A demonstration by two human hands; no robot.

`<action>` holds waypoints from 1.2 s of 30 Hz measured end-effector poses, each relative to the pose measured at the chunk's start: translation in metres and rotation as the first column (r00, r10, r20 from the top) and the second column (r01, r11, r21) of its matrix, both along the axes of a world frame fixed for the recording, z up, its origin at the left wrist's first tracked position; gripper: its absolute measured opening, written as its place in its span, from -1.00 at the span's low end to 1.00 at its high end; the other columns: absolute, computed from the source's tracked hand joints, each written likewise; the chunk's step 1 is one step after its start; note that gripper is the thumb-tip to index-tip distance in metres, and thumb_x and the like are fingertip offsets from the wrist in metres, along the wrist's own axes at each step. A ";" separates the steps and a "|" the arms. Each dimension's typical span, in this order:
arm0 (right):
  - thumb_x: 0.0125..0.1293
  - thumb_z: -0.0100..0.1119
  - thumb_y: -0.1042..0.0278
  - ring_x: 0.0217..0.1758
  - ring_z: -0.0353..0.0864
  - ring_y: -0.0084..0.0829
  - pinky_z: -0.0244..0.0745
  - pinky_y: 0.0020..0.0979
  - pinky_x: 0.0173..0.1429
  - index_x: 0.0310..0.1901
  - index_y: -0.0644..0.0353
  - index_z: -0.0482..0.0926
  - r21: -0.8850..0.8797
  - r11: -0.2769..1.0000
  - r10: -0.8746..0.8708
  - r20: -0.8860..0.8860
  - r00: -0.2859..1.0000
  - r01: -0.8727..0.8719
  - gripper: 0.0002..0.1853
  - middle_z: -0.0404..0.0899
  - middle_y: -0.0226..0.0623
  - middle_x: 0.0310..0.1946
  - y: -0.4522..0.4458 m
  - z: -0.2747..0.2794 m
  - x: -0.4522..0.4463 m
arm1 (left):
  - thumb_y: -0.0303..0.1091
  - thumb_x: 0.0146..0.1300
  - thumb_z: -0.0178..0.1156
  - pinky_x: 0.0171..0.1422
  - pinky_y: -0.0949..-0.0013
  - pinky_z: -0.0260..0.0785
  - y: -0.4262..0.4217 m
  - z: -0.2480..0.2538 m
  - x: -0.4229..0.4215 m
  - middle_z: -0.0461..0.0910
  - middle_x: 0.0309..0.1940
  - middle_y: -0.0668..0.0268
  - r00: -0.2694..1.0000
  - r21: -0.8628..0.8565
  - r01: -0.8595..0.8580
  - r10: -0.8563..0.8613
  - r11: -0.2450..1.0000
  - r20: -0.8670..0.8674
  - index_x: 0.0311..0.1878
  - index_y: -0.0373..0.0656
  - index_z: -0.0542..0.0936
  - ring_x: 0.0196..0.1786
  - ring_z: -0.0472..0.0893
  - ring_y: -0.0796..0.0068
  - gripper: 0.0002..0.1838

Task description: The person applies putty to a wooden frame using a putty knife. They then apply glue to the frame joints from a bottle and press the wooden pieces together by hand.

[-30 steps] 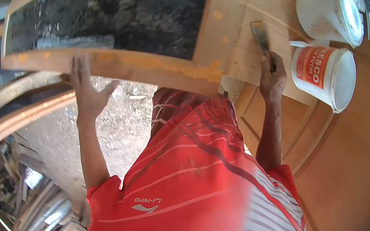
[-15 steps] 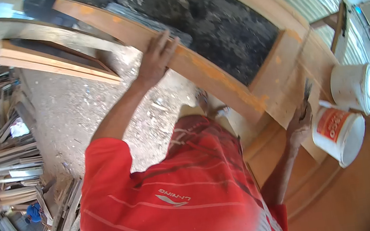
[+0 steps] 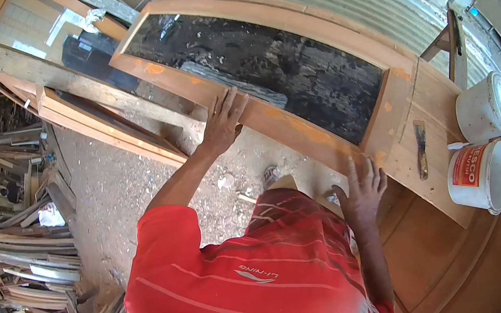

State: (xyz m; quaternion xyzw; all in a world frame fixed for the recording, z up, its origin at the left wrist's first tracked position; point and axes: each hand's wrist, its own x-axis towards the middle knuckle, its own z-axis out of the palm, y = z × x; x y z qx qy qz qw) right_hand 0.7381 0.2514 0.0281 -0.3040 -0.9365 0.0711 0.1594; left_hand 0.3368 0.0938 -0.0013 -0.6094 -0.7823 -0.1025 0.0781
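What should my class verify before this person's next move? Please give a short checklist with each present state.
1. Left hand on the wooden frame: ok, its fingers rest on the near edge.
2. Right hand free of tools: ok, it holds nothing, at the frame's near corner.
3. Scraper laid down: ok, it lies on the board beside the frame.
4. Hands gloved: not ok, both are bare.
5. Orange patches dry: cannot tell from this view.
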 end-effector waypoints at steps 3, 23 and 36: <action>0.19 0.60 0.19 0.66 0.24 0.08 0.08 0.19 0.70 0.65 -0.06 0.32 -0.030 0.997 -0.063 0.067 0.996 0.065 -0.01 0.26 0.01 0.59 -0.012 -0.015 -0.032 | -0.43 0.25 0.41 0.71 -0.27 0.08 -0.010 -0.002 -0.037 0.14 0.69 -0.05 0.998 0.029 0.058 -0.056 0.998 -0.038 0.74 0.03 0.20 0.69 0.22 -0.17 -0.01; 0.22 0.41 0.39 0.40 0.47 0.06 0.39 0.14 0.50 0.64 0.10 0.30 0.073 0.996 0.029 0.181 0.983 -0.043 -0.09 0.44 0.04 0.37 -0.037 0.037 -0.085 | -0.53 0.29 0.25 0.52 -0.11 0.24 -0.016 0.047 -0.098 0.51 0.21 0.04 0.936 -0.054 0.334 -0.338 0.941 -0.099 0.71 0.10 0.32 0.29 0.51 0.04 -0.12; 0.13 0.40 0.42 -0.10 0.82 -0.03 0.67 -0.12 0.03 0.27 0.32 0.63 -0.176 0.982 0.086 0.133 0.987 -0.061 -0.41 0.78 0.11 -0.16 0.088 0.327 -0.149 | -0.16 0.03 0.65 0.74 0.05 0.09 0.100 0.289 -0.172 0.54 0.41 0.19 0.966 0.442 0.193 -0.249 0.876 0.073 0.61 0.01 0.46 0.51 0.45 0.18 0.01</action>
